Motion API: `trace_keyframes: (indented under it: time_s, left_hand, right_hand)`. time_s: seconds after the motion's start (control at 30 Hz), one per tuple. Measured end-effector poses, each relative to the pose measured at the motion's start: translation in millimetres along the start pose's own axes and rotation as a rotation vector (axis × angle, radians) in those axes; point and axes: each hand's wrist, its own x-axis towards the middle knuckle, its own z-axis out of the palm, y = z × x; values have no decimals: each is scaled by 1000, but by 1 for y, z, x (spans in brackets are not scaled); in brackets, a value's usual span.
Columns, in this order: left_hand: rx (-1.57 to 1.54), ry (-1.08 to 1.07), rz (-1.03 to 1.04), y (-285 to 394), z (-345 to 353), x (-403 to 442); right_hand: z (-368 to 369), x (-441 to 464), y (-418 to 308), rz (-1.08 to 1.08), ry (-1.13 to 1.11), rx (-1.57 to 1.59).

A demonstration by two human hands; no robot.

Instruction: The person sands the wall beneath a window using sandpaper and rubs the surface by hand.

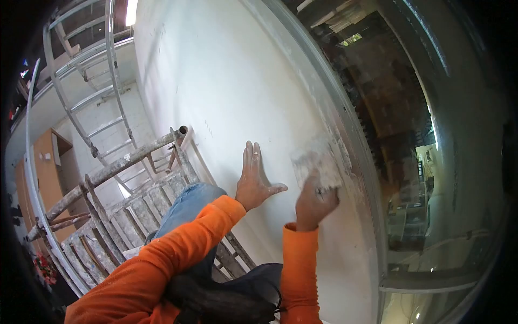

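Observation:
My left hand [256, 181] lies against the white wall panel [216, 81], with its fingers stretched upward and its thumb out to the right. Pale dust or filler marks its fingertips. To the right of it, my right hand [317, 202] is closed around a wide putty knife [318, 162]. The knife's pale, smeared blade is against the wall near the window frame, with one finger laid along it. The handle is mostly hidden in my fist, and motion blurs the blade slightly.
A metal window frame [350, 129] with dark glass [399, 135] runs along the right. On the left stand a scaffold rail [116, 166], a spattered slatted platform [129, 221] under my legs and a metal ladder [110, 70]. A wooden cabinet [48, 173] is lower down.

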Motion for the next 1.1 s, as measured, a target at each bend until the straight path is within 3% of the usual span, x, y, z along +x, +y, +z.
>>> trace_keyframes:
  time_s: [0.03,0.07,0.27,0.3,0.37,0.5,0.57,0.63,0.67,0.77,0.83,0.97,1.03,1.1]
  left_hand:
    - [-7,3,-2,3,-2,1]
    - [12,-14,-13,5,-3,1]
    - [48,-43,-36,7,-6,3]
    - [26,-38,-41,7,-5,2]
    - [33,-4,-10,-2,1,-1]
    - [60,-5,-15,0,0,1]
    - [64,-9,9,-1,-1,2]
    - [70,-13,41,3,-3,2]
    - [53,-33,-6,8,-7,2]
    - [31,-28,-18,6,-6,3]
    - [28,-17,11,3,-5,-1]
    - [33,-30,-12,6,-5,0]
    - [34,-37,-30,3,-4,1]
    - [72,12,67,-5,2,0]
  right_hand:
    - [-9,-3,-3,-24,65,6]
    - [-19,-4,-6,190,73,67]
    - [-13,11,-13,293,90,84]
    - [-4,12,-9,294,88,88]
    - [8,10,-9,68,-101,-64]
    - [-6,-11,8,17,81,60]
    - [-35,-13,-1,88,31,-36]
    - [-49,-13,-4,364,2,1]
    - [-46,-12,-4,364,5,1]
    - [-23,0,0,243,146,189]
    - [-10,8,4,-164,99,-90]
    - [-12,8,-6,-79,0,-68]
    - [-27,2,-6,187,109,86]
    - [-36,4,-10,197,111,68]
